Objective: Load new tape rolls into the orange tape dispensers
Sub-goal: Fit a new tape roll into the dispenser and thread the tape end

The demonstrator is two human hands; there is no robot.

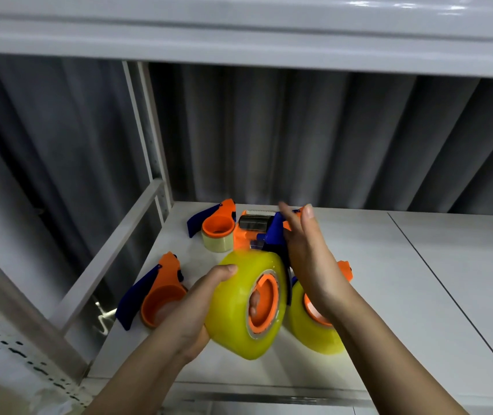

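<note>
Left hand (200, 310) grips yellow tape roll (239, 304), already on orange dispenser hub (266, 301), above shelf (419, 280). Right hand (308, 259) open, fingers straight beside it. Advice: steady roll, press core fully home.

Both forearms are bare right up to the frame's lower edge, with no sleeve in sight; the left hand (197, 307) and right hand (311, 262) are bare too, fingernails short and plain
</note>
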